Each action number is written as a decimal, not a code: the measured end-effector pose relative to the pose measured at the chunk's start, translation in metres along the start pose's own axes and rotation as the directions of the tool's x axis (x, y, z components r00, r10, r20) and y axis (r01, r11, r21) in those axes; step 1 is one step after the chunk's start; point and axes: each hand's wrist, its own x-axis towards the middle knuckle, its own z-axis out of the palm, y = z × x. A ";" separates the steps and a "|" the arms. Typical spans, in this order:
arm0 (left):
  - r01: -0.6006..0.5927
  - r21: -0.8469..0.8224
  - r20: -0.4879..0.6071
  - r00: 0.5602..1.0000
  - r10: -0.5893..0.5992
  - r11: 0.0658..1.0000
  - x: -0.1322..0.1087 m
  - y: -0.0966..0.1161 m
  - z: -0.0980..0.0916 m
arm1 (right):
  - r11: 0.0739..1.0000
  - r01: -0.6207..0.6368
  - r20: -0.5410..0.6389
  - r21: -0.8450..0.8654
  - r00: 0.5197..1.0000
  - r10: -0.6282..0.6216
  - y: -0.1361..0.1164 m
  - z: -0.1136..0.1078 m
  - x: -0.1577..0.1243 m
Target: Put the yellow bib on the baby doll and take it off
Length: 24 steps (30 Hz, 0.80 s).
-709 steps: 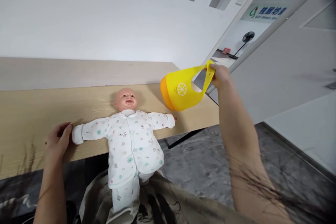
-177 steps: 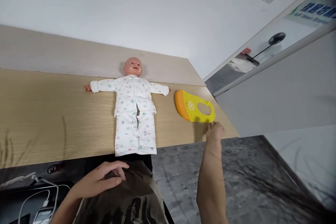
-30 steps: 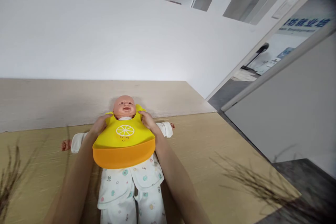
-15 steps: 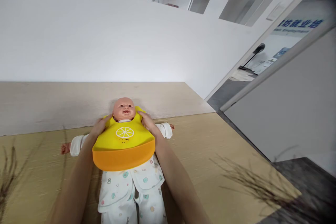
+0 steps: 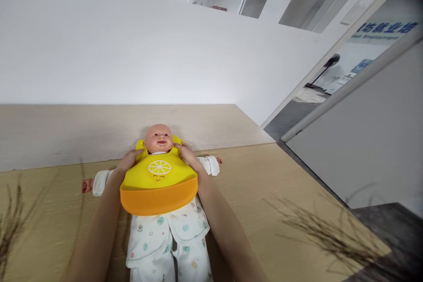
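A baby doll [image 5: 159,135] in white patterned clothes lies on its back, arms spread to both sides. Over its chest lies a yellow bib [image 5: 142,176] with a white citrus slice, a smiling face and an orange catch pocket [image 5: 158,200] along the bottom. My left hand [image 5: 129,160] is closed at the bib's upper left edge, beside the doll's shoulder. On the other side, my right hand [image 5: 188,155] has its fingers on the bib's upper right edge near the neck. The bib's strap ends behind the doll's neck are hidden.
The doll rests on a light wooden table [image 5: 251,194] with a paler raised board [image 5: 66,132] along its back. Behind stands a white partition [image 5: 115,53] with glass above. To the right are a doorway and a grey door panel [image 5: 363,132].
Both hands stay at the bib's upper edges, with the fingers shifted slightly toward the neck. The whole view has moved a little, so everything sits slightly further right.
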 end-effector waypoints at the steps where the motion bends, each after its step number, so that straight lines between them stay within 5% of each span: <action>1: 0.006 -0.020 0.014 1.000 -0.006 1.000 -0.001 0.000 0.002 | 1.000 -0.003 0.003 0.010 1.000 0.003 0.000 0.000 -0.001; 6: 0.048 -0.110 0.104 0.994 -0.036 0.993 -0.003 0.004 0.006 | 0.998 -0.020 0.031 0.065 0.999 0.018 -0.003 0.001 -0.007; 18: 0.008 -0.188 0.110 0.994 0.013 0.982 -0.020 0.019 0.023 | 0.989 -0.040 0.101 0.139 0.995 0.026 -0.007 0.006 -0.008; 24: -0.042 -0.324 0.142 0.985 0.093 0.945 -0.007 0.012 0.017 | 0.990 -0.003 0.135 0.144 0.991 -0.017 -0.004 0.007 -0.006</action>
